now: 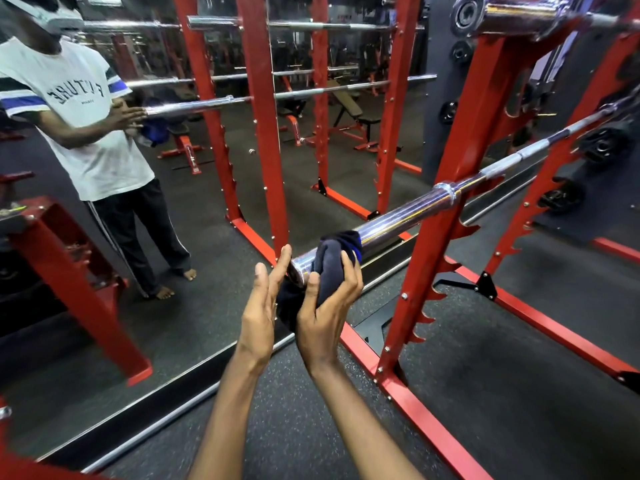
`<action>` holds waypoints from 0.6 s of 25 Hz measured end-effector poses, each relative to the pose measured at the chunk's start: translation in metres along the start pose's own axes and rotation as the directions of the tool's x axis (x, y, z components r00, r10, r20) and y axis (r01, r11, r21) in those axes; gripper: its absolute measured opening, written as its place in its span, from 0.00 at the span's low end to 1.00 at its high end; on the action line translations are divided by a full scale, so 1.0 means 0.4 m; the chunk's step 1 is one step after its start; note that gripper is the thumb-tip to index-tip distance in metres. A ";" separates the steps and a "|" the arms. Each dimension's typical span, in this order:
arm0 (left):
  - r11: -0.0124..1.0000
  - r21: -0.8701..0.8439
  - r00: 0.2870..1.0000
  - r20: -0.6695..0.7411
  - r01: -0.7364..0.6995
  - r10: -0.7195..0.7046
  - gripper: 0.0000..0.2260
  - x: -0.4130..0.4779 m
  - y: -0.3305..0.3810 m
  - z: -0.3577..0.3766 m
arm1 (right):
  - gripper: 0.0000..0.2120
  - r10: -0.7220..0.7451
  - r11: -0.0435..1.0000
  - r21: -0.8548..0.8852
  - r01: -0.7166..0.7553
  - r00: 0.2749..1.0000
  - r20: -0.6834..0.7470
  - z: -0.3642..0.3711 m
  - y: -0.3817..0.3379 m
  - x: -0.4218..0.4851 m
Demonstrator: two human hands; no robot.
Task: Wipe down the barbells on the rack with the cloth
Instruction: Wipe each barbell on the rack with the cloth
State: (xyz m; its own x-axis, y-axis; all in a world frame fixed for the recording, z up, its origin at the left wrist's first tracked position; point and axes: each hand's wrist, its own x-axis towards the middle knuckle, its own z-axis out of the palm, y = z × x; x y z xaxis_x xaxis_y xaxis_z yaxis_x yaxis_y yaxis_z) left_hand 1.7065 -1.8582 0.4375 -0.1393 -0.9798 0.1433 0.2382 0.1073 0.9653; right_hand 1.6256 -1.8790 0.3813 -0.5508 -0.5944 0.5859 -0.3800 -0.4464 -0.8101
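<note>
A long shiny silver metal barbell (pixel 408 213) lies across the tall red metal rack (pixel 460 133), and its thick end sticks out toward the person. A dark blue soft cloth (pixel 332 251) is wrapped over that thick end, close to the tip. The right hand (pixel 329 306) grips the cloth, with fingers and thumb curled round it and the bar inside. The rest of the cloth hangs down under the bar between the two hands. The left hand (pixel 261 306) is flat with straight fingers and holds nothing. It stands just beside the tip of the bar, and I cannot tell if it touches it. A second shiny silver barbell (pixel 519 12) sits higher up on the rack, at the top right. Round black weight plates (pixel 602 145) hang on the far right. A big wall mirror (pixel 86 341) on the left shows the person in a white shirt. The speckled black rubber floor (pixel 485 375) lies under everything.
</note>
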 end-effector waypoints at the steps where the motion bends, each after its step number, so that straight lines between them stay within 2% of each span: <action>1: 0.999 0.032 1.000 -0.009 0.004 -0.003 0.24 -0.001 0.003 0.004 | 0.26 0.049 0.998 0.038 -0.048 0.998 -0.030 0.011 -0.004 -0.011; 4: 0.969 0.246 1.000 -0.023 -0.009 0.015 0.28 0.002 0.002 -0.001 | 0.27 0.275 0.950 0.192 -0.248 0.953 -0.126 0.031 0.002 -0.008; 7: 0.880 0.474 0.999 -0.008 -0.029 0.037 0.22 -0.004 0.014 -0.005 | 0.22 0.464 0.846 0.375 -0.380 0.871 -0.163 0.035 -0.023 0.026; 9: 0.819 0.572 0.999 0.015 -0.044 0.043 0.21 -0.011 0.029 -0.003 | 0.15 0.618 0.701 0.521 -0.486 0.779 -0.104 0.031 -0.016 0.044; 11: 0.764 0.642 0.998 0.032 -0.063 0.056 0.21 -0.008 0.034 -0.005 | 0.15 0.796 0.430 0.618 -0.658 0.599 0.083 0.023 -0.006 0.074; 13: 0.693 0.718 0.998 0.028 -0.060 0.057 0.21 0.004 0.035 -0.007 | 0.23 0.832 0.187 0.560 -0.807 0.433 0.347 0.020 0.019 0.107; 14: 0.657 0.752 0.998 0.019 -0.058 0.066 0.21 0.010 0.034 -0.007 | 0.25 0.803 0.109 0.527 -0.843 0.387 0.453 0.017 0.025 0.126; 15: 0.626 0.778 0.997 0.007 -0.055 0.079 0.21 0.015 0.034 -0.007 | 0.27 0.767 0.060 0.526 -0.848 0.377 0.520 0.022 0.030 0.142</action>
State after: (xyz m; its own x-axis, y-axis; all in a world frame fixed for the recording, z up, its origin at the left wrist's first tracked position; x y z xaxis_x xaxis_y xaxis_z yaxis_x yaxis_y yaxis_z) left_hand 1.7115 -1.8630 0.4511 -0.1271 -0.9671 0.2203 -0.5907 0.2522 0.7664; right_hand 1.5965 -1.9240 0.4050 -0.1127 -0.9138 -0.3901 0.8355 0.1254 -0.5350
